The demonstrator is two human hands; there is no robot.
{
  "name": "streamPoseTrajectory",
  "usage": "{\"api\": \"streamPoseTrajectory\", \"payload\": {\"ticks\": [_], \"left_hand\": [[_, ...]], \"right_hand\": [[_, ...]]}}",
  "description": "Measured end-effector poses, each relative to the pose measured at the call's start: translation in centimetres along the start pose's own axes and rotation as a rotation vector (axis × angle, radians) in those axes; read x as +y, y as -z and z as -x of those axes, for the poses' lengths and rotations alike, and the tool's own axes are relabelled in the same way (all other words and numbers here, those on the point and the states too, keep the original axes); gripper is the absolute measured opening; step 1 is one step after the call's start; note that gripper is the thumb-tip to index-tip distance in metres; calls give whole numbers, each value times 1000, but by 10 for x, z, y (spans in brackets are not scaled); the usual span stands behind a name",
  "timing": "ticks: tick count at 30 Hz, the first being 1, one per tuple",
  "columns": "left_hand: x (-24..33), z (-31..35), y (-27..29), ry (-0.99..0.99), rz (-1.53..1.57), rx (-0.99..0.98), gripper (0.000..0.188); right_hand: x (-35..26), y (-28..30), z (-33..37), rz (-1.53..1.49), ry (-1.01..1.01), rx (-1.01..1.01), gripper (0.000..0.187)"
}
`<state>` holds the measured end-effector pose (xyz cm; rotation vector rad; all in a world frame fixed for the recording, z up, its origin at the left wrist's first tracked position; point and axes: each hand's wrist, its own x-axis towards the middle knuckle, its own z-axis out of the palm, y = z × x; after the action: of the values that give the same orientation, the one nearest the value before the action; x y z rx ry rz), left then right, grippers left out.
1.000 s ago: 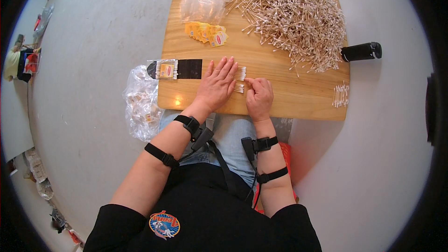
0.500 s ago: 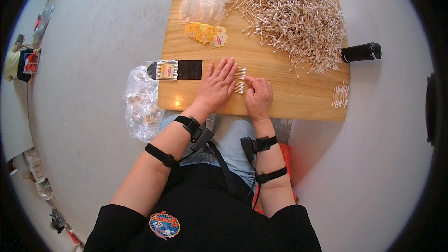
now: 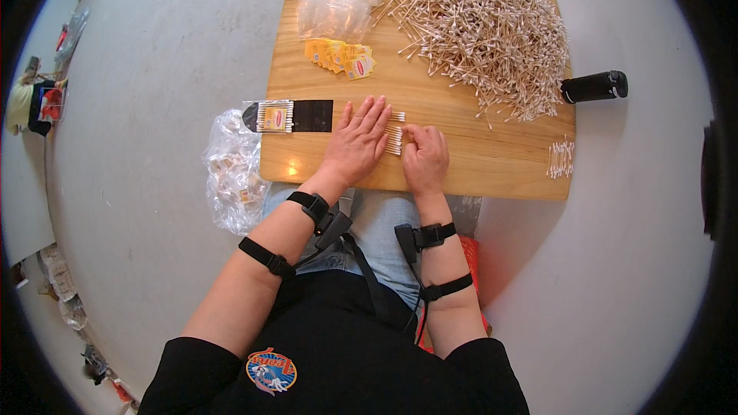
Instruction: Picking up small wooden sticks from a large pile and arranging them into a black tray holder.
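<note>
My left hand point(image 3: 358, 138) lies flat on the table with its fingers stretched out, covering most of a row of cotton swabs. The swabs' white tips stick out past its right side in two groups, a small far group point(image 3: 398, 117) and a larger near group point(image 3: 393, 140). At the right ends of the near group is my right hand point(image 3: 427, 155), its fingers curled in and the forefinger at the tips. Whether anything is pinched there cannot be made out. Left of my left hand, a black strip point(image 3: 313, 116) carries a packed row of swabs with a yellow card point(image 3: 275, 116).
A big heap of cotton swabs point(image 3: 484, 31) covers the far right. Clear plastic bags point(image 3: 338, 4) and yellow cards point(image 3: 338, 56) lie far left. A black cylinder point(image 3: 594, 87) and loose swabs point(image 3: 560, 158) are at the right edge; a filled plastic bag point(image 3: 234, 173) hangs left.
The far group of swab tips has shrunk and the near group has grown, as several swabs shifted toward me. My right forefinger has drawn in slightly. My left hand stays in place.
</note>
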<state>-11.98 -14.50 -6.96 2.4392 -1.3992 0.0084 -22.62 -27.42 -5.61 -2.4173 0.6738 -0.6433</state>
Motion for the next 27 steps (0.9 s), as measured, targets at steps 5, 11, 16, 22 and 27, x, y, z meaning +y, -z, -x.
{"api": "streamPoseTrajectory", "payload": {"ticks": [5, 11, 16, 22, 27], "left_hand": [[0, 0, 0, 4, 30, -1, 56], [0, 0, 1, 7, 1, -22, 55], [0, 0, -1, 1, 8, -6, 56], [0, 1, -3, -1, -17, 31, 56], [3, 1, 0, 12, -6, 22, 56]], "right_hand": [[-4, 0, -1, -8, -50, -3, 31], [0, 0, -5, -6, -36, -37, 24], [1, 1, -31, -74, -61, -100, 9], [24, -5, -55, -38, -23, -164, 11], [32, -6, -56, 89, -140, -20, 14]]}}
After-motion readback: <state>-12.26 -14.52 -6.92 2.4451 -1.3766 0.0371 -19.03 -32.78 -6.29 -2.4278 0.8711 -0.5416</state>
